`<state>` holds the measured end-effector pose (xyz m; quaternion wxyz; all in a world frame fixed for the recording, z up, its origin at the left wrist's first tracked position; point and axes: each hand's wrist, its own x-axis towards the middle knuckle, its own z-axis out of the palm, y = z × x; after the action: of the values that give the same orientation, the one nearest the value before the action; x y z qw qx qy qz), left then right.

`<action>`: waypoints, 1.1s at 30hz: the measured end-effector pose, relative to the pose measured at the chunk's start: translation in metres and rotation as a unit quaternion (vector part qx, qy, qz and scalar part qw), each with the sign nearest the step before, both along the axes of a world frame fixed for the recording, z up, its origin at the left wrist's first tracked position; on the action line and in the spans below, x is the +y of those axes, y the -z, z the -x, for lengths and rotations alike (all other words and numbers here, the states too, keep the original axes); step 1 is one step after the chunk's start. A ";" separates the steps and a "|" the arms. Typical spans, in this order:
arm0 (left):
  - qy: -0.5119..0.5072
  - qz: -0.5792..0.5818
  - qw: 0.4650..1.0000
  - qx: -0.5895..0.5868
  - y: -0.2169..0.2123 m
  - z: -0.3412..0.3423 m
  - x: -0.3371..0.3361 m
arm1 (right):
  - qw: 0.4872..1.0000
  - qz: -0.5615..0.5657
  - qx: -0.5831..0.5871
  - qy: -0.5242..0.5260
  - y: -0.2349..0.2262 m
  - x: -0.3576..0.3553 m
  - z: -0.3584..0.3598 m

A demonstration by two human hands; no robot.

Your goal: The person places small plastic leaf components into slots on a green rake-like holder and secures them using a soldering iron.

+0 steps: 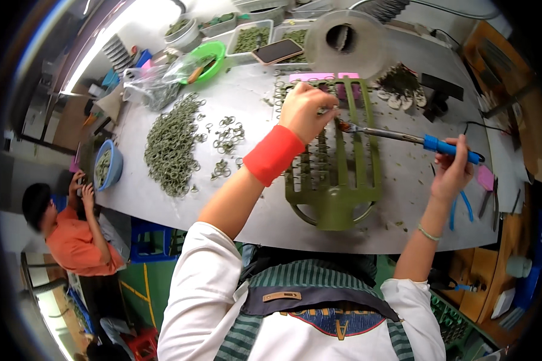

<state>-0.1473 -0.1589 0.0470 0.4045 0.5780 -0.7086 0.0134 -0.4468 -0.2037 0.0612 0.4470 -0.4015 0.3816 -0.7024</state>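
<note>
several tubs point(251, 41) and a blue bowl point(115, 166) hold green rings.

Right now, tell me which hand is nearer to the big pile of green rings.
Left. The left hand rests on the green slotted rack, just right of the pile of green rings. The right hand, holding the blue-handled tool, is farther right, beyond the rack.

Worn on the head, looking steeply down and forward over a grey worktable point(162, 204) from close range. Wide fisheye (straight table edges bowing toward the dark rim). Own chest and apron at the lower edge, forearms rising from there to the left hand point(304, 111) and right hand point(453, 171) near mid-frame. Floor and a seated person point(72, 234) at far left. Only one view, nothing shared.
</note>
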 end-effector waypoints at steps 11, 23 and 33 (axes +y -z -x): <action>-0.343 -0.349 0.870 0.057 0.065 -0.179 0.072 | 1.000 -0.012 0.005 -0.019 -0.009 0.009 -0.002; 0.006 -0.083 0.986 0.148 -0.013 -0.029 0.048 | 1.000 0.003 0.004 -0.022 -0.004 0.011 0.006; -0.043 0.019 0.993 -0.109 0.011 0.018 0.010 | 0.999 -0.006 -0.039 -0.036 0.013 0.005 -0.013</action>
<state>-0.1657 -0.1491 0.0361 0.3353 0.5954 -0.7221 0.1074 -0.4339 -0.1982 0.0487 0.4887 -0.3846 0.3539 -0.6986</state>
